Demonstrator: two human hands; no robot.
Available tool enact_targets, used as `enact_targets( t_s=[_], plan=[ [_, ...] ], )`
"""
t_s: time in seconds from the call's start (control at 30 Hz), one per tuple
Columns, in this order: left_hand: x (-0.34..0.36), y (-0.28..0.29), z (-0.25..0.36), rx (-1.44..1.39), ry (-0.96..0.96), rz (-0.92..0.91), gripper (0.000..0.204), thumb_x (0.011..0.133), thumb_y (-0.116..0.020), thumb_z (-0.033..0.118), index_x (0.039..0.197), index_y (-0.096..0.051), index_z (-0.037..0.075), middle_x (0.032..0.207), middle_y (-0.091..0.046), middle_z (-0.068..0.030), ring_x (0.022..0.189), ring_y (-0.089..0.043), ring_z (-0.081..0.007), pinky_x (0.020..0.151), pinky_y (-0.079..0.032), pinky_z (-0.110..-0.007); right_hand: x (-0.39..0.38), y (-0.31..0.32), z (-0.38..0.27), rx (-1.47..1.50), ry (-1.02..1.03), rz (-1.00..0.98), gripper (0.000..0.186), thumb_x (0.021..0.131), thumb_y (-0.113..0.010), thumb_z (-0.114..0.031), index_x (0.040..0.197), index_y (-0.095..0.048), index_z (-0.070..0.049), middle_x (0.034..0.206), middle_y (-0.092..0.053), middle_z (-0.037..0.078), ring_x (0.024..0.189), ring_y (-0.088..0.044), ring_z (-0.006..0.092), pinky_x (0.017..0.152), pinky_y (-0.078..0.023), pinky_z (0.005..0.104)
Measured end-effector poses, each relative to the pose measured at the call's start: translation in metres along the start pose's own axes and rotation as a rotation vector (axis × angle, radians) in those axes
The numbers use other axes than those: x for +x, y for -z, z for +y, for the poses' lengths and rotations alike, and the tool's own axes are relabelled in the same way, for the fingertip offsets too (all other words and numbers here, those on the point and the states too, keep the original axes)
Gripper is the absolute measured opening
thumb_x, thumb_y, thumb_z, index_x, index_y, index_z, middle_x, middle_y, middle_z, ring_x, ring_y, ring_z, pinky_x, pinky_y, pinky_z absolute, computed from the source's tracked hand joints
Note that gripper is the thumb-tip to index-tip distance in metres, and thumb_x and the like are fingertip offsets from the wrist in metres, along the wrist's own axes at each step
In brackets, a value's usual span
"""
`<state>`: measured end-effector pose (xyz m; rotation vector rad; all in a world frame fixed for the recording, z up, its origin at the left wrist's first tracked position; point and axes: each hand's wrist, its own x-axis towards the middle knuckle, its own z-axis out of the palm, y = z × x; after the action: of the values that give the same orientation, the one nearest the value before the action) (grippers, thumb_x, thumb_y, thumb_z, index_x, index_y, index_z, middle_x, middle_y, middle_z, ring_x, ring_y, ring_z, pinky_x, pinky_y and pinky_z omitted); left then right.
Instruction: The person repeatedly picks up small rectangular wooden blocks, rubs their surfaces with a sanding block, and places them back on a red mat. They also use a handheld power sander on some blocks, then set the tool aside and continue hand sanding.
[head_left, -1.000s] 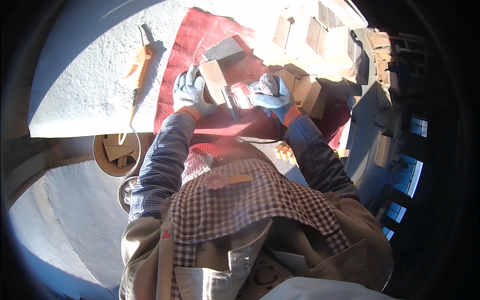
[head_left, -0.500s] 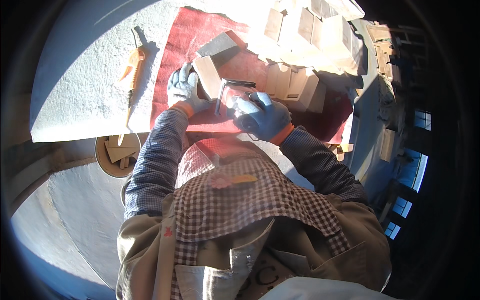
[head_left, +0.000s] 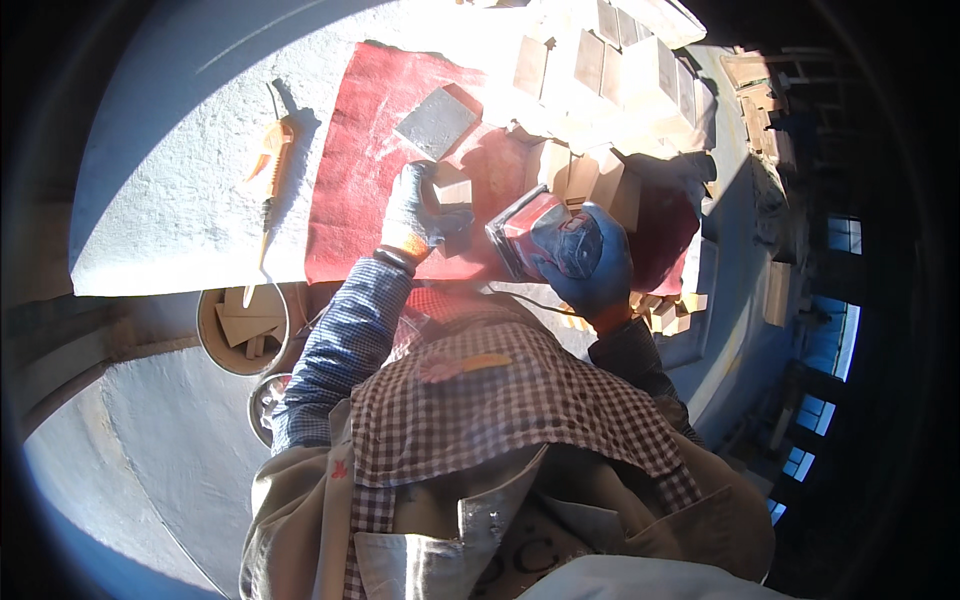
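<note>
My right hand [head_left: 604, 270], in a blue work glove, is wrapped round a red and black electric sander [head_left: 540, 228]. The sander's flat pad is tilted toward the left, apart from the wood. Over the red cloth [head_left: 350, 180], my gloved left hand [head_left: 412, 210] grips a small pale wooden block [head_left: 455, 192]; its fingers partly hide the block. Just beyond that hand lies a grey-faced block [head_left: 437, 122]. Behind the sander stand several light wooden blocks [head_left: 585, 175].
An orange air blow gun [head_left: 275, 150] lies left on the white table cover [head_left: 190, 190]. Large wooden pieces [head_left: 600, 65] are stacked at the back right. A round bin [head_left: 210, 335] of wood scraps stands below the table's left edge. The sander's cord [head_left: 525, 298] runs near my apron.
My right hand has drawn the sander rightward and nearer, away from the wooden block. My left hand has shifted right, and the block in it is turned differently.
</note>
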<state>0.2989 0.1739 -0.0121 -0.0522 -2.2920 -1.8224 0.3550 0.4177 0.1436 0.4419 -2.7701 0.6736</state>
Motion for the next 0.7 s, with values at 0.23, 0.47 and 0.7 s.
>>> enact_targets(
  t_s=[0.23,0.47,0.7],
  plan=[
    [-0.006,0.038,-0.042,-0.07,0.042,0.033,0.091,0.072,-0.089,0.018,0.146,-0.036,0.003,0.132,-0.057,-0.0155,0.115,-0.062,-0.0306,0.103,-0.051,-0.042,0.034,-0.006,-0.029,0.27,-0.03,-0.02,0.082,0.065,-0.094,-0.028,0.132,-0.055,0.0,0.12,-0.066,0.018,0.108,-0.068,0.0291,0.092,-0.056,0.0384],
    [0.01,0.025,-0.062,0.382,-0.231,0.041,0.069,0.074,-0.086,0.033,0.13,-0.057,0.004,0.125,-0.063,-0.0144,0.113,-0.062,-0.0324,0.1,-0.05,-0.041,0.141,-0.078,-0.108,-0.126,-0.055,-0.47,0.09,0.074,-0.083,-0.055,0.144,-0.044,-0.016,0.136,-0.055,0.021,0.121,-0.062,0.0377,0.101,-0.052,0.0457],
    [0.008,0.016,-0.08,0.048,-0.033,-0.065,0.054,0.078,-0.075,0.034,0.126,-0.062,0.012,0.124,-0.067,-0.0091,0.114,-0.063,-0.0286,0.108,-0.044,-0.038,0.166,-0.081,-0.133,-0.147,-0.071,-0.501,0.084,0.076,-0.082,-0.055,0.14,-0.047,-0.015,0.13,-0.059,0.022,0.117,-0.064,0.0375,0.099,-0.054,0.0452]
  ],
)
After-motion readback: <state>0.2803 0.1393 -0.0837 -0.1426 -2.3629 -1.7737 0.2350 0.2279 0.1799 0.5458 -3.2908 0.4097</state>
